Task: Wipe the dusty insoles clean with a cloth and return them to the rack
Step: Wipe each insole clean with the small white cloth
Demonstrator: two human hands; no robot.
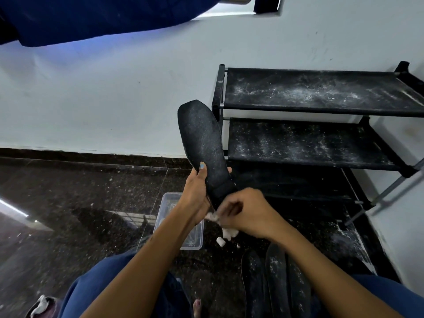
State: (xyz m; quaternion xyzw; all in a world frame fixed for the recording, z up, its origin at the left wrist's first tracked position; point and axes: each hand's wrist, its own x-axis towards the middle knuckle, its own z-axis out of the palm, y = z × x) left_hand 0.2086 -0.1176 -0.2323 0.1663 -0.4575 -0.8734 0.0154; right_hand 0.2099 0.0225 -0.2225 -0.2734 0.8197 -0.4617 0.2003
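A black insole (202, 138) stands upright in front of me, toe end up, speckled with pale dust. My left hand (195, 191) grips it near the heel, thumb across its face. My right hand (245, 214) is curled around a white cloth (226, 231) and presses it against the insole's heel end. Most of the cloth is hidden under my fingers. Several more dusty black insoles (275, 281) lie on the floor by my right knee. The black shoe rack (220, 88) stands to the right against the wall, its fabric shelves bare and dusted white.
A clear plastic tub (197, 239) sits on the dark speckled floor below my left forearm. A small white piece (220, 241) lies beside it. White powder is scattered on the floor under the rack. My blue-trousered knees fill the bottom edge.
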